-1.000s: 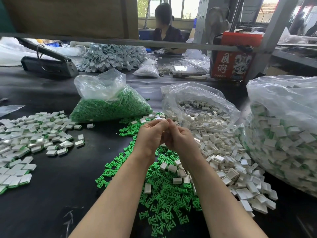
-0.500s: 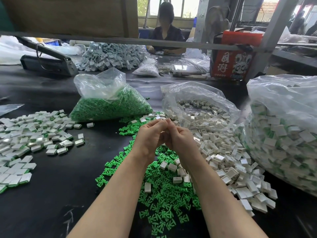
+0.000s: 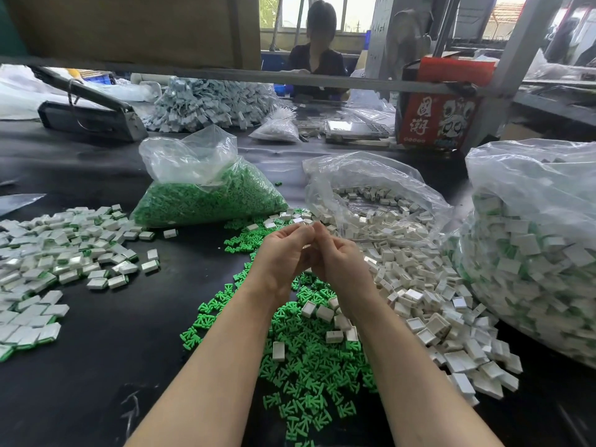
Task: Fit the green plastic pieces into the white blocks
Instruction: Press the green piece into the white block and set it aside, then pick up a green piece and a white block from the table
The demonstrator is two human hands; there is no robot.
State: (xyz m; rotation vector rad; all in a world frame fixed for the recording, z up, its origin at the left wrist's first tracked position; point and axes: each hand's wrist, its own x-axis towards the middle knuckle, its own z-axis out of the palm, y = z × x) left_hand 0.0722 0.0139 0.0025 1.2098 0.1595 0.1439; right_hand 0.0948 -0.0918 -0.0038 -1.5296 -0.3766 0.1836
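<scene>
My left hand (image 3: pixel 283 256) and my right hand (image 3: pixel 342 262) meet fingertip to fingertip above the table, backs toward the camera. All fingers are curled inward and pinch together at one spot, and they hide whatever small part sits there. Directly below lies a loose spread of green plastic pieces (image 3: pixel 306 356) with a few white blocks (image 3: pixel 325 312) on top. To the right, more white blocks (image 3: pixel 419 285) spill from an open clear bag (image 3: pixel 371 175). A bag of green pieces (image 3: pixel 206 198) lies behind the hands.
Fitted white-and-green blocks (image 3: pixel 58 253) cover the left of the black table (image 3: pixel 96 366). A large bag of fitted blocks (image 3: pixel 535 253) fills the right side. At the back are a grey heap (image 3: pixel 209 101), a dark tool (image 3: pixel 87 117), a red carton (image 3: pixel 442 121) and a seated person (image 3: pixel 317 62).
Both hands stay pressed together at the same spot over the green pile, with only slight finger movement. The piles and bags have not shifted.
</scene>
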